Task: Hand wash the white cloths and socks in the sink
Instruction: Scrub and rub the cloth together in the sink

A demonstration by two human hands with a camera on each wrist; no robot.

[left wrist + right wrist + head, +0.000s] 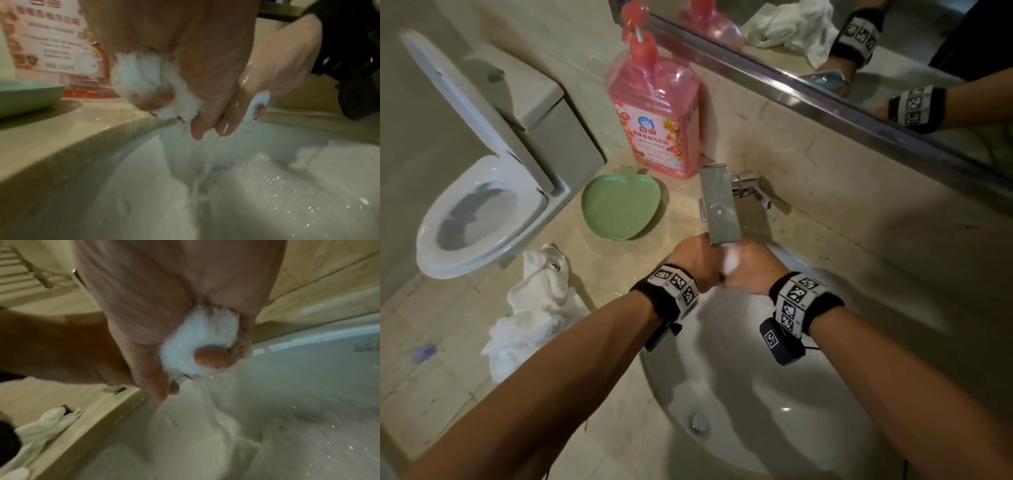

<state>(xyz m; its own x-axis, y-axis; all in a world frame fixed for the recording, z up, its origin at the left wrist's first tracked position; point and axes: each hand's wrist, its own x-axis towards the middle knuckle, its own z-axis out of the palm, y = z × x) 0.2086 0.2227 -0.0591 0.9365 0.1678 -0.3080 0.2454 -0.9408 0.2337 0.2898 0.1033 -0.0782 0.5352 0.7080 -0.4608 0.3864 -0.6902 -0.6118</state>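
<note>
Head view shows first the white sink (808,394), set in the beige marble tabletop (825,178), and left of it a toilet (482,212) with the lid up. On the tabletop, at the far side, stands a pink detergent bottle (654,113), and near it a green apple-shaped dish (619,205). A pile of white cloths (534,308) lies on the tabletop left of the sink, close to its edge. The chrome faucet (719,202) reaches over the far part of the sink.

Directly under the spout, both hands hold one small white cloth (731,262) between them; whether it is a sock, I cannot tell. The left hand (697,260) is closed, its fingers curled round one end of the wet cloth (156,84). The right hand (751,267) is also closed, fingers and thumb squeezing the other end (197,344). Water falls from the cloth into the sink.

I think this is the step of rinsing or wringing. What could go wrong: a wet, soapy cloth can slip from the grip and fall on the drain (698,422). Hard squeezing may also splash water over the rim and wet the pile of white cloths. The knuckles are very near the spout and could hit it.
</note>
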